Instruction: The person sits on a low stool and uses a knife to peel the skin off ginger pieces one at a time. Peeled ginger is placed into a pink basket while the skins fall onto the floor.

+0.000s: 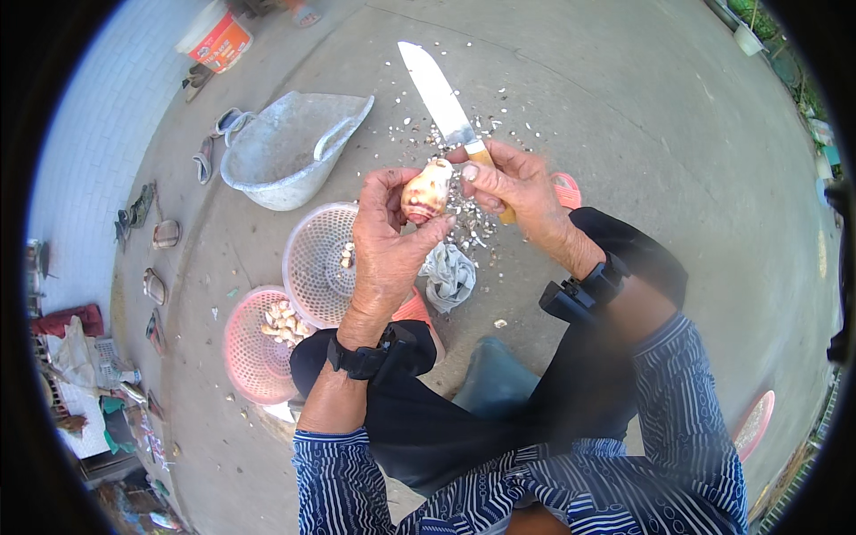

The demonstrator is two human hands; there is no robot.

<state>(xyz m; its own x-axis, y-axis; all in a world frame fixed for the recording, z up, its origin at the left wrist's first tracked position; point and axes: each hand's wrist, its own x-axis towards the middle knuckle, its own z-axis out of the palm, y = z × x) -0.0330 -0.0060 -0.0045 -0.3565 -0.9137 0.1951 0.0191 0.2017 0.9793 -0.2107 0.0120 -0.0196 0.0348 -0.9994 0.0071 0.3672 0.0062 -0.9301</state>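
Note:
My left hand [394,234] grips a pale rhizome or tuber with reddish-brown bands [426,192], held upright between thumb and fingers. Beside it, my right hand [518,180] holds the wooden handle of a broad-bladed kitchen knife [438,93], its blade pointing away from me; my right thumb is close to the tuber's top. Beyond my left wrist stand a white plastic colander [294,257] with a few small pale pieces and a pink colander [234,348] with several larger peeled pieces. Pale and brown scraps [471,217] are scattered over the ground below my hands.
A grey basin with handles [287,150] stands at the upper left, near several loose shoes [204,160] and a white-and-orange bucket [221,43]. A crumpled plastic bag [449,277] lies between my feet. Part of another person's foot [305,16] shows at the top.

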